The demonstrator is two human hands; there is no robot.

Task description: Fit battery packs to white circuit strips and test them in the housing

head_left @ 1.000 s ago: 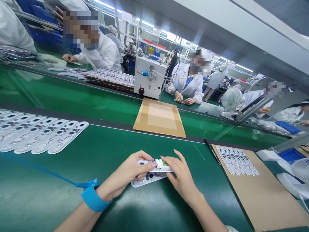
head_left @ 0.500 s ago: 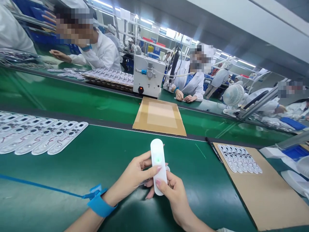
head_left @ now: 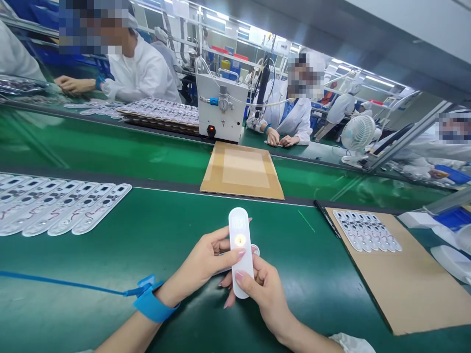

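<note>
Both my hands hold a slim white oblong device with rounded ends above the green table. Faint digits glow near its top, with a warm yellow-white round light just below them. My left hand grips its left side, thumb across the front. On the lower right, my right hand has its thumb pressed on the face. Behind the device, the round end of another pale part peeks out; my fingers hide most of it. A blue wrist strap with a cord circles my left wrist.
Rows of oblong circuit panels lie at the left. More panels rest on a cardboard sheet at the right. Ahead, a cardboard piece spans the green channel before a white machine. Co-workers in white coats sit beyond.
The device's light has turned from green to yellow-white, and digits now show above it. My hands keep their hold. The left co-worker's raised hand has come down to the table.
</note>
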